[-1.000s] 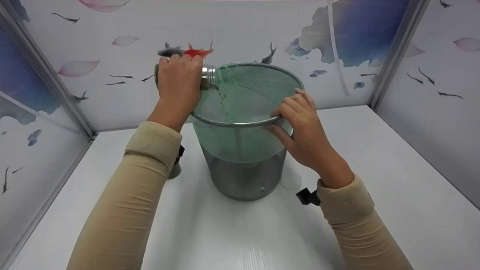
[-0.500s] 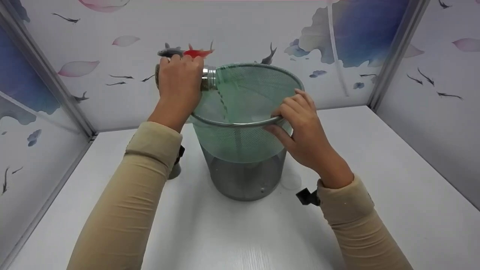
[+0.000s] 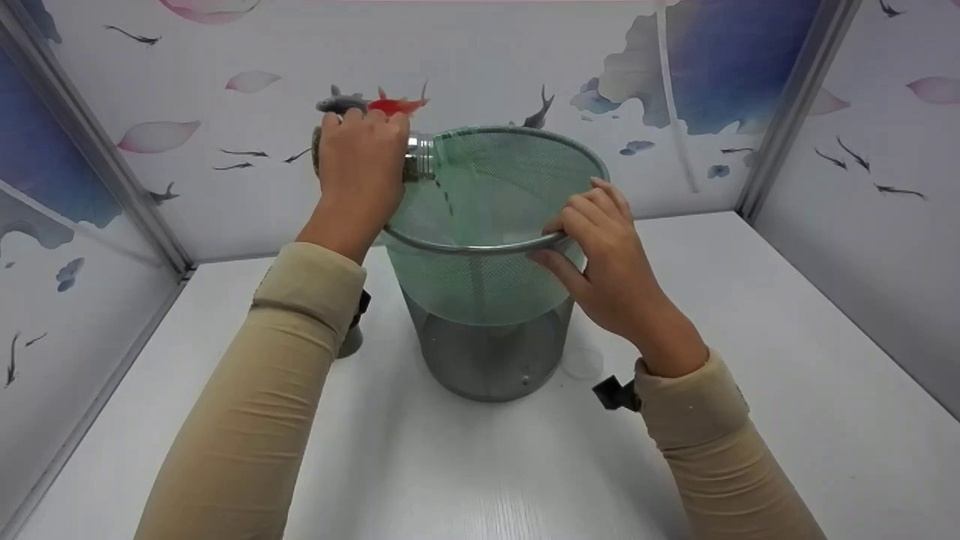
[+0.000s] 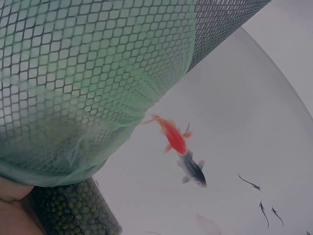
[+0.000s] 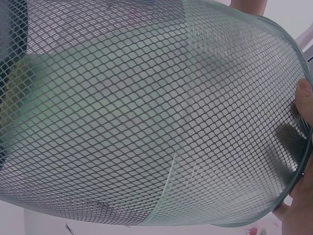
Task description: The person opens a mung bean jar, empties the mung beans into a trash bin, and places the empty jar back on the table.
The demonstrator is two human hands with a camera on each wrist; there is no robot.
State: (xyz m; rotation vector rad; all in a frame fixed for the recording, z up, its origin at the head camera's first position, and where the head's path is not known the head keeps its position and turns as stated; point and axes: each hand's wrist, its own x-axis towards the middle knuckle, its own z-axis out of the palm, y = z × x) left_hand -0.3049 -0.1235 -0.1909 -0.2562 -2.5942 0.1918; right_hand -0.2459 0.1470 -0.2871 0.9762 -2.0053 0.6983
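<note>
My left hand [image 3: 362, 157] grips a clear jar [image 3: 420, 157] of small green beans [image 4: 73, 205], tipped on its side at the bin's left rim. A thin trail of beans drops from the jar's mouth into a mesh wastebasket [image 3: 487, 367]. The basket stands upright, lined with a thin green plastic bag [image 3: 480, 289] folded over its rim. On the near right rim, my right hand [image 3: 604, 247] pinches the edge, thumb outside and below, fingers over the top. In the right wrist view the mesh wall fills most of the picture, with part of that hand at the right edge.
The basket stands on a white table [image 3: 480, 465]. A clear round disc [image 3: 583, 364] lies by its right side. A small grey object [image 3: 350, 343] shows partly behind the left sleeve. Printed wall panels [image 3: 487, 45] with fish and petals enclose the back and sides.
The trail of falling beans is shorter and sparser than before. Both hands, the jar and the wastebasket keep nearly the same places.
</note>
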